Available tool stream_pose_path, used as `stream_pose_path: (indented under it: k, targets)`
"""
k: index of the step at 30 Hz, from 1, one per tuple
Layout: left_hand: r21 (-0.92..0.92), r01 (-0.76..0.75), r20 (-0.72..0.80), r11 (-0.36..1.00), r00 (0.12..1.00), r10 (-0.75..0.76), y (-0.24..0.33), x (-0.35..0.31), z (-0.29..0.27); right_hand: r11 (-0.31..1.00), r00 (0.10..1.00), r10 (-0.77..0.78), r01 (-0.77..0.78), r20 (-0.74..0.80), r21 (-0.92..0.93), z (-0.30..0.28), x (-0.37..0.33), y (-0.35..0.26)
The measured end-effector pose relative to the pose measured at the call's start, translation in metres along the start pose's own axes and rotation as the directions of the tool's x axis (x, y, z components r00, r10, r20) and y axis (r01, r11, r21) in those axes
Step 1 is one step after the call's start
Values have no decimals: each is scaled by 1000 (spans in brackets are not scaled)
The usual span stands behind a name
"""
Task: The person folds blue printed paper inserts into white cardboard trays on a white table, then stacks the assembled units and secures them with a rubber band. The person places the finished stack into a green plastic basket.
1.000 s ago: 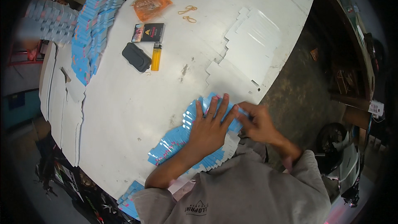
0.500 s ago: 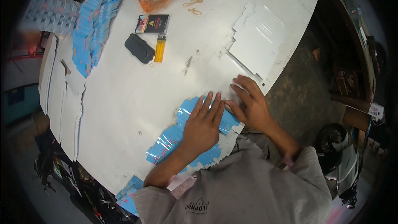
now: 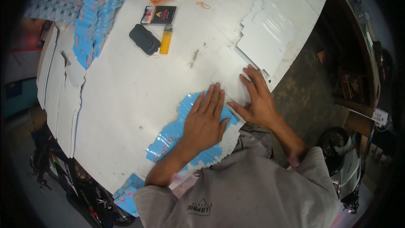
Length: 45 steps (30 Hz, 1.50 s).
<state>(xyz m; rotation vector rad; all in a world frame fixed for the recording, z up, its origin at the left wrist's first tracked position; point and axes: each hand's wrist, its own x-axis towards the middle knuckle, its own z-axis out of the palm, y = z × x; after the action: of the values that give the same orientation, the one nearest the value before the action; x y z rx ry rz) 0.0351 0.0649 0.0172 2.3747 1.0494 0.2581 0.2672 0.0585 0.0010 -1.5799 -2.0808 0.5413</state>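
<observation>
The left hand (image 3: pixel 205 120) hides much of the blue card row (image 3: pixel 168 137), perhaps overlapping.

Even, fairly bright light falls from above on the white tabletop (image 3: pixel 126 101), which shows mild glare toward its far edge and only soft, short shadows beneath the left hand (image 3: pixel 205 122) and right hand (image 3: pixel 256 101). The centre is sharp. Fisheye distortion bows the tabletop's edges, and the surroundings darken into a black, blurred vignette at every corner.
</observation>
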Motion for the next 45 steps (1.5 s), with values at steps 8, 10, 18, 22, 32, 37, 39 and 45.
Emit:
stream_pose_path:
  k: [8, 10, 18, 22, 32, 37, 39, 45]
  targets:
    - [13, 7, 9, 1000, 1000, -7, -2, -1, 1, 997, 1000, -24, 24, 0, 76, 14, -4, -8]
    - [-23, 15, -11, 1000, 1000, -15, -1, 1, -2, 975, 996, 82, -77, -17, 210, 11, -5, -11]
    - [135, -5, 31, 991, 1000, 1, 5, 3, -2, 999, 994, -39, 36, -98, -27, 5, 7, -13]
    - [214, -85, 56, 973, 996, 74, 6, 3, 2, 840, 865, 229, -408, 447, 359, -6, -2, -32]
    - [-3, -63, 40, 998, 997, 63, -1, 10, 3, 983, 976, -48, 84, -212, 164, 2, 12, 15]
    - [60, -38, 38, 997, 999, 35, 0, 7, 9, 998, 982, -33, 22, -186, -63, -4, 21, -11]
    - [216, -21, 10, 976, 1000, 20, 9, 8, 2, 943, 985, 171, -156, -26, 295, -7, 6, -19]
    - [33, -67, 66, 997, 996, 64, 6, 10, -3, 996, 992, 93, -92, -82, 15, -9, 5, -17]
